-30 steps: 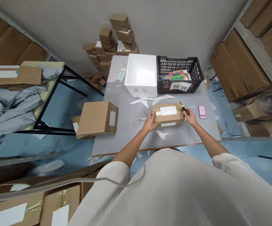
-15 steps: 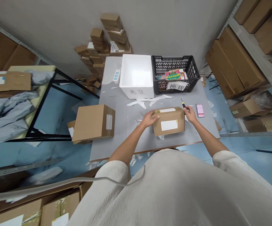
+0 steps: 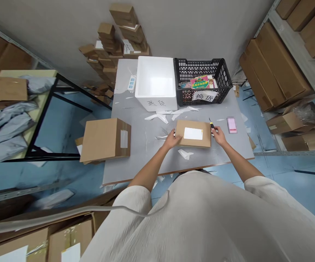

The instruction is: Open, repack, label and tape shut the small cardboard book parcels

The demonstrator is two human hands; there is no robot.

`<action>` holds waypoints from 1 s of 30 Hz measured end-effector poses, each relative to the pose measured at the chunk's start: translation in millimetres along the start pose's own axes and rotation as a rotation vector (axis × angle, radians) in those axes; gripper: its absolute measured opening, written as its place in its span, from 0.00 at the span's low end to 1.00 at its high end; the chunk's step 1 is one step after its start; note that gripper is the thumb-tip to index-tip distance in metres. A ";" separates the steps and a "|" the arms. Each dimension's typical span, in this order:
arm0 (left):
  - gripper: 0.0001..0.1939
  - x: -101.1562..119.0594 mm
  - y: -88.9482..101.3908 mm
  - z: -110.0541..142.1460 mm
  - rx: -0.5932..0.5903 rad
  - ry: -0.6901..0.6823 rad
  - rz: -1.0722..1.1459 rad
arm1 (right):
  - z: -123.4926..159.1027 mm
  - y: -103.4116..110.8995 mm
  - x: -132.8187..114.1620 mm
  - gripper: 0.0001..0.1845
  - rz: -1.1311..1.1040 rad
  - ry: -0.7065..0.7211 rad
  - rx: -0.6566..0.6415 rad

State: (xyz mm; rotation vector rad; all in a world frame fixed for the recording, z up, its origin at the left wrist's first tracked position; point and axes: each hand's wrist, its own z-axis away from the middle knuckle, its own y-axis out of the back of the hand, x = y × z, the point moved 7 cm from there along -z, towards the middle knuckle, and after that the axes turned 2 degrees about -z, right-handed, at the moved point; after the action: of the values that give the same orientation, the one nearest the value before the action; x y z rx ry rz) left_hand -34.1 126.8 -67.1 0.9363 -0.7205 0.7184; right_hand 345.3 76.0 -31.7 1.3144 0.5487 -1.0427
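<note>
A brown cardboard box (image 3: 193, 142) with a white label lies on the grey table (image 3: 138, 160) in front of me, label side up. My left hand (image 3: 173, 139) grips its left end, with the thumb on top. At the right end is my right hand (image 3: 217, 136), closed round a utility knife (image 3: 211, 124) with a black and yellow handle. The knife's blade points away from me, beyond the box's far right corner. Some right-hand fingers rest at the box's edge. Crumpled white paper (image 3: 185, 154) lies just in front of the box.
A white foam box (image 3: 155, 103) and a black crate (image 3: 183, 95) holding printed packs stand at the table's back. A larger carton (image 3: 99, 140) sits at the left edge. The phone (image 3: 232, 125) lies right of my hand. Paper scraps (image 3: 158, 117) litter the table.
The box has tipped down from a tilted position, so its labelled face is now on top. My left hand has shifted lower along its left end. The knife stays in my right hand.
</note>
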 end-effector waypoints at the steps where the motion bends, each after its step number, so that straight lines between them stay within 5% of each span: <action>1: 0.58 -1.8 -1.9 3.3 -0.037 -0.017 0.021 | 4.4 0.2 2.0 0.36 -0.023 -0.029 0.009; 5: 0.72 0.0 -8.7 16.2 -0.156 -0.144 0.070 | 21.3 -4.3 6.5 0.33 -0.066 -0.120 0.027; 8: 0.74 -0.7 -8.7 23.8 -0.191 -0.126 0.059 | 27.8 -7.9 6.3 0.32 -0.098 -0.170 0.035; 11: 0.68 2.4 1.8 29.9 -0.137 -0.064 0.008 | 25.1 -5.5 -1.9 0.32 -0.182 -0.167 0.072; 19: 0.47 41.2 42.3 38.5 0.226 0.028 -0.179 | 0.8 8.7 -39.7 0.31 -0.287 -0.003 0.153; 24: 0.35 53.1 46.0 30.6 0.325 0.056 -0.202 | -13.4 7.2 -42.9 0.34 -0.239 0.017 0.175; 30: 0.26 56.4 37.3 21.6 0.316 -0.104 -0.138 | -21.7 10.8 -51.6 0.41 -0.180 0.094 0.178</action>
State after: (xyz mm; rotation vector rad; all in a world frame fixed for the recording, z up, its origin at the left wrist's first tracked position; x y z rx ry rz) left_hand -37.1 135.5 3.3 1.3071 -0.6365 0.6761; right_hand 335.1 111.4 11.8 1.4968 0.6664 -1.2034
